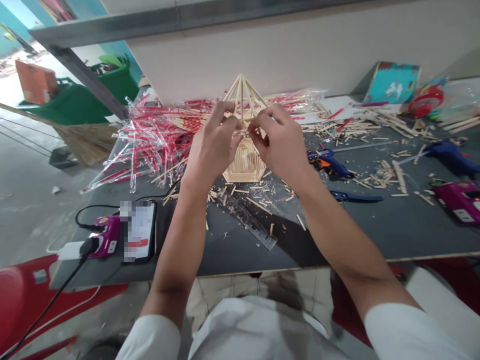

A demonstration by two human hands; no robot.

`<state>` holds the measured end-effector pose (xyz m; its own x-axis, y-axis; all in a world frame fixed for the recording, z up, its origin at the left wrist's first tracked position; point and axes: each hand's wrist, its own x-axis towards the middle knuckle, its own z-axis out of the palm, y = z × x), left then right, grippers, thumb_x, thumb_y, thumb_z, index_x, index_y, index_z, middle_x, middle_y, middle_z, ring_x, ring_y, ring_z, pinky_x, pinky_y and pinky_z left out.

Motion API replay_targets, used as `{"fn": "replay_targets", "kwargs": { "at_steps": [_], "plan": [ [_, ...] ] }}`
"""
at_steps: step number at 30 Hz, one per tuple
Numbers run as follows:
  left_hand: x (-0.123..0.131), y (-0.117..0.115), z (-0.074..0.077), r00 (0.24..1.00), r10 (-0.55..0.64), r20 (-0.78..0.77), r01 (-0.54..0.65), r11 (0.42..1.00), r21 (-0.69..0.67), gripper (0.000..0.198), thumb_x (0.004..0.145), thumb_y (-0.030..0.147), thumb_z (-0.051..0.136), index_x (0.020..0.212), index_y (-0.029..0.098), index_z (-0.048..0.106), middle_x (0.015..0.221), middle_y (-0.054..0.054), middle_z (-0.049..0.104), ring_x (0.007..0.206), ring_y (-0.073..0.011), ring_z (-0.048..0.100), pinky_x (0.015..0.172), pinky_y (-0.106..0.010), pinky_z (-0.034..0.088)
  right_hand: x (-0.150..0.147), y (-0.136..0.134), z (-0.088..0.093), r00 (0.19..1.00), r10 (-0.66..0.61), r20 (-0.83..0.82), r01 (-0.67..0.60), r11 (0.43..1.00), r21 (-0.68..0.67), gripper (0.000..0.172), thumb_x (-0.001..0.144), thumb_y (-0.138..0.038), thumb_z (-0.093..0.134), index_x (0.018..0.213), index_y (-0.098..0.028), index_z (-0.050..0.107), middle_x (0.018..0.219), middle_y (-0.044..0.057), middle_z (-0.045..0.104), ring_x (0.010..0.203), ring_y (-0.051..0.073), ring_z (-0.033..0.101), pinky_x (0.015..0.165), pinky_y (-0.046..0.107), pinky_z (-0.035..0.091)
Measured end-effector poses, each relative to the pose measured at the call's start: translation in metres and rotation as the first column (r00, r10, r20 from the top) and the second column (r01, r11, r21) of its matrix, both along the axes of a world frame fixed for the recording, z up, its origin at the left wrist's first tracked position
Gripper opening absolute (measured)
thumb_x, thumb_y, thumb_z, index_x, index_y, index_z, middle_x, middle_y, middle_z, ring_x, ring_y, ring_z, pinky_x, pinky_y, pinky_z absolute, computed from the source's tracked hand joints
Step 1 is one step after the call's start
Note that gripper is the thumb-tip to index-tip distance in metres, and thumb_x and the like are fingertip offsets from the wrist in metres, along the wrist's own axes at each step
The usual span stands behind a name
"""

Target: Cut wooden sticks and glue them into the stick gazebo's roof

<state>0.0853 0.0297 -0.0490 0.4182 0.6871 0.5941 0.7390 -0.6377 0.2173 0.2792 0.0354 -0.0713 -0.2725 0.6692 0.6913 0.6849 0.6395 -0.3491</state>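
Both your hands close on the stick model (243, 165), at the line where its roof frame (243, 92) meets the walls. Your left hand (213, 145) pinches this edge from its side with thumb and forefinger, and your right hand (281, 142) does the same from the other side; the fingertips nearly meet in the middle. I cannot tell if a loose stick is between them, because the fingers cover that place.

Below the grip the walls are closed, made of upright sticks side by side, and the model rests on the table (375, 230). Above the grip the roof is only an open skeleton of rafters that meet in 1 peak, with no covering, so I judge the body done and the roof about half done.

Just under your wrists lie offcuts (258, 200) and a clear ruler (249, 220). To the right of the grip, near it, is a blue glue gun (330, 161). Behind it and to the left lie packets of red-wrapped sticks (150, 135).
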Motion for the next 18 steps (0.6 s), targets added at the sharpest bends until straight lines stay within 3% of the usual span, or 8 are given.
{"fn": "replay_targets", "kwargs": {
  "at_steps": [2,8,15,18],
  "plan": [
    [0.0001,0.0008,-0.0005,1.000,-0.002,-0.001,0.002,1.000,0.025,0.017,0.105,0.035,0.056,0.109,0.021,0.064,0.136,-0.015,0.056,0.112,-0.0262,0.067,0.077,-0.035,0.058,0.0001,-0.0002,0.0008,1.000,0.001,-0.001,-0.001,1.000,-0.015,0.016,0.105,-0.026,0.051,0.109,-0.026,0.067,0.112,0.009,0.061,0.093,0.022,0.063,0.077,0.038,0.054],
    [0.0000,0.0048,-0.0029,0.998,-0.010,0.058,0.010,1.000,0.005,0.022,0.104,0.043,0.059,0.111,0.023,0.064,0.132,-0.013,0.057,0.129,-0.0326,0.061,0.102,-0.046,0.055,0.0005,-0.0018,0.0037,0.999,0.029,-0.025,-0.031,0.997,-0.070,0.016,0.104,-0.033,0.054,0.112,-0.026,0.067,0.116,0.011,0.062,0.088,0.022,0.063,0.076,0.038,0.054],
    [0.0006,0.0055,-0.0023,1.000,0.012,0.018,-0.013,0.999,0.053,0.004,0.103,0.024,0.060,0.102,0.021,0.061,0.128,-0.010,0.061,0.117,-0.0248,0.066,0.090,-0.037,0.060,0.0013,0.0011,0.0001,0.999,0.017,-0.038,-0.018,1.000,-0.024,0.021,0.103,-0.039,0.055,0.115,-0.029,0.068,0.112,0.010,0.065,0.077,0.019,0.061,0.072,0.038,0.055],
    [0.0016,0.0033,-0.0009,0.999,0.018,0.026,-0.019,0.999,0.042,0.002,0.102,0.022,0.060,0.101,0.020,0.061,0.128,-0.011,0.061,0.117,-0.0254,0.067,0.094,-0.039,0.060,0.0012,0.0019,-0.0008,0.999,0.016,-0.035,-0.016,1.000,-0.011,0.019,0.103,-0.036,0.054,0.113,-0.028,0.069,0.109,0.009,0.065,0.078,0.019,0.061,0.072,0.037,0.055]
  ]
}}
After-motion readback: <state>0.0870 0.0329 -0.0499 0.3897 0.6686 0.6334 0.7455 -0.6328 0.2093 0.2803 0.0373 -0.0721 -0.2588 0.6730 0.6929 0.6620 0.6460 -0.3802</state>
